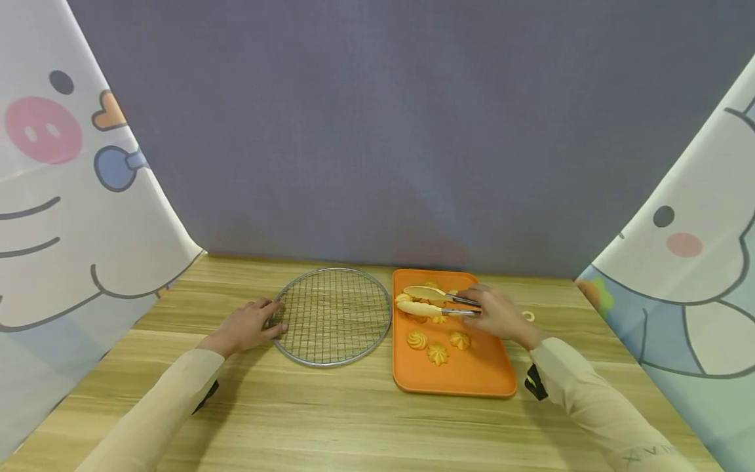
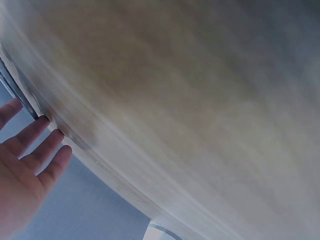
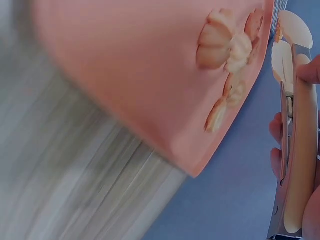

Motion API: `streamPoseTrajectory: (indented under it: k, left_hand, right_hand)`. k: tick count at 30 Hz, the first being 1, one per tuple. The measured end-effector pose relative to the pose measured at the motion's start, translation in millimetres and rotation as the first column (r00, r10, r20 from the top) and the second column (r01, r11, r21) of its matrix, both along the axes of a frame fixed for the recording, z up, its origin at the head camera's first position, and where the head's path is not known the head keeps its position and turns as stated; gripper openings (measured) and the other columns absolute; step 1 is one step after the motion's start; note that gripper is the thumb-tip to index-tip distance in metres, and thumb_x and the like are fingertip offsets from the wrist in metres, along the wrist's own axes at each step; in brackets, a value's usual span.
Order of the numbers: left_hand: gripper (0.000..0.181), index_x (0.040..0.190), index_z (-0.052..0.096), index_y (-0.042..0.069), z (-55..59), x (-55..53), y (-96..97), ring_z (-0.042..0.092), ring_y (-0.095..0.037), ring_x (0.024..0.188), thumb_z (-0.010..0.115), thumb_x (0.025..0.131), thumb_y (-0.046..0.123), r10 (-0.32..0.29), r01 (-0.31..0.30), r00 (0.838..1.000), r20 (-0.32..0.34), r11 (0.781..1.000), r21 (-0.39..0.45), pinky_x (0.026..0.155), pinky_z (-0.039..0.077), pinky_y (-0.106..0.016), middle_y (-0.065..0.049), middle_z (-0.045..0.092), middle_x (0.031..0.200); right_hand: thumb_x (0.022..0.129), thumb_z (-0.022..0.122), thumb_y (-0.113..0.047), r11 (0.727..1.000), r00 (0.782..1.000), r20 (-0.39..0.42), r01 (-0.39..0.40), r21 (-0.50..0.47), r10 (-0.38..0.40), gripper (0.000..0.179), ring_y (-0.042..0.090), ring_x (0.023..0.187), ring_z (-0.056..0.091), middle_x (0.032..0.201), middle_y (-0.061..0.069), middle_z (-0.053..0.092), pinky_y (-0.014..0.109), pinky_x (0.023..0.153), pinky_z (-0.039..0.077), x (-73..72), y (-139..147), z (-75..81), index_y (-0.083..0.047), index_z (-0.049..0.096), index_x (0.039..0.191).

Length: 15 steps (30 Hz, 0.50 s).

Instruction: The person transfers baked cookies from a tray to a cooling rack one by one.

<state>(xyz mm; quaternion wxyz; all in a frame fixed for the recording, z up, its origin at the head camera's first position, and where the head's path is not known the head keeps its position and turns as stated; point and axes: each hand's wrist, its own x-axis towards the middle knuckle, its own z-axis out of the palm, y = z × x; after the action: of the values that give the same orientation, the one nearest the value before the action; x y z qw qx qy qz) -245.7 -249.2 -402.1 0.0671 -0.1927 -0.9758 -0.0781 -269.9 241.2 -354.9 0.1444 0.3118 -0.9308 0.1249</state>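
Note:
My right hand [image 1: 498, 314] grips a pair of tongs [image 1: 451, 311] with cream-coloured tips and metal arms. These tongs reach left over an orange tray [image 1: 454, 383], their tips near its left edge. Piped yellow cookies [image 1: 438, 354] lie on the tray, and one cookie [image 1: 404, 298] shows between the tong tips. In the right wrist view a bit of golden brown appears between the tips too. At the left rim of a round wire rack [image 1: 333, 318] is my left hand [image 1: 250, 324], fingers fairly straight and spread in the left wrist view, fingertips at the rim.
Rack and tray stand side by side on a wood-grain table [image 1: 318, 419]. A small pale ring [image 1: 528, 316] lies right of the tray, behind the right wrist. A grey-blue curtain [image 1: 377, 131] rises at the back, with cartoon-printed cloth [image 1: 678, 295] at both sides.

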Motion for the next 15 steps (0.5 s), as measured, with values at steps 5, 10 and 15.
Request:
streamPoseTrajectory:
  k: [5,10,15]
  left_hand:
    - [0.053,0.127,0.052,0.007,0.2,-0.5,0.2,0.052,-0.046,0.106,0.054,0.088,0.044,0.002,-0.002,1.000,0.005,1.000,-0.004,0.080,0.045,-0.058,-0.024,0.052,0.123]
    - [0.053,0.127,0.051,0.008,1.1,-0.1,0.2,0.051,-0.047,0.107,0.055,0.088,0.045,0.006,-0.006,1.000,0.008,1.000,-0.002,0.082,0.044,-0.059,-0.024,0.051,0.124]
    - [0.053,0.126,0.052,0.008,0.7,0.1,0.5,0.053,-0.046,0.105,0.054,0.088,0.045,0.002,-0.002,1.000,0.000,1.000,-0.007,0.081,0.045,-0.059,-0.023,0.052,0.123]
  right_hand:
    - [0.072,0.074,-0.022,1.000,1.000,0.011,-0.021,0.012,0.021,0.040,0.015,0.074,0.056,0.093,0.003,0.063,0.027,0.058,0.043,-3.2,-17.4,0.5,-0.009,0.066,0.108]
    - [0.073,0.072,-0.024,0.999,0.999,0.027,-0.041,0.020,0.040,0.041,0.014,0.077,0.057,0.092,0.000,0.063,0.024,0.056,0.042,-8.6,-34.6,-0.4,-0.011,0.065,0.111]
    - [0.075,0.069,-0.023,0.998,0.997,0.055,-0.053,0.030,0.051,0.041,0.014,0.072,0.056,0.095,0.003,0.063,0.023,0.055,0.040,-13.4,-52.9,-1.3,-0.011,0.064,0.114]
